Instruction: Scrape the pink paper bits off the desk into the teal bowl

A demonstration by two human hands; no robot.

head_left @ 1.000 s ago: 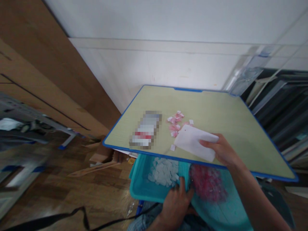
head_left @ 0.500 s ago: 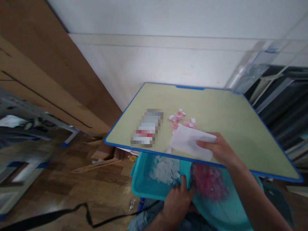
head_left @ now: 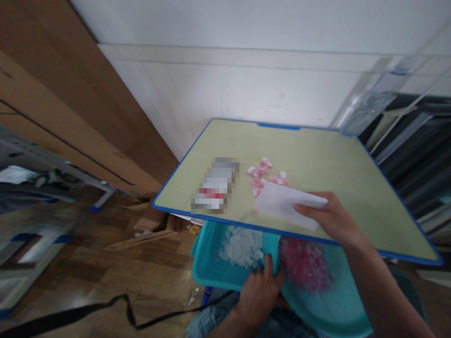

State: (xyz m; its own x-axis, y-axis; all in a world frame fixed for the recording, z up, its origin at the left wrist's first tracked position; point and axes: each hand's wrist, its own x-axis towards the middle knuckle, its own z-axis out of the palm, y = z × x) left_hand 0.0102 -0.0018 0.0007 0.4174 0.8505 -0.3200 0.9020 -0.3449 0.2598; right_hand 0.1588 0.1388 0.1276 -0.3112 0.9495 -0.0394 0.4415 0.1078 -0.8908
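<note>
My right hand point(head_left: 327, 213) is closed on a flat white piece, perhaps folded paper point(head_left: 278, 202), with the thumb on top and the other fingers behind it. Motion blurs it slightly, just above the pale yellow folding table point(head_left: 338, 164). Small pink and white pieces point(head_left: 262, 174) lie loosely beyond its far left corner. Lower down, my left hand point(head_left: 260, 288) rests where a teal tray point(head_left: 211, 279) meets a round teal basin point(head_left: 348, 324), index finger and thumb apart. White square pieces point(head_left: 241, 246) fill part of the tray. A heap of pink-red pieces point(head_left: 305, 263) sits in the basin.
A pixelated phone-like object point(head_left: 216, 185) lies at the table's left. Cardboard sheets point(head_left: 123, 141) lean on the left, and a black strap point(head_left: 95, 307) crosses over the wooden floor. Dark panels point(head_left: 416, 126) stand on the right. A white wall point(head_left: 246, 89) is behind.
My right hand has shifted a little to the right with the white piece. A small white bit near the table's front edge no longer shows there. My left hand has hardly moved.
</note>
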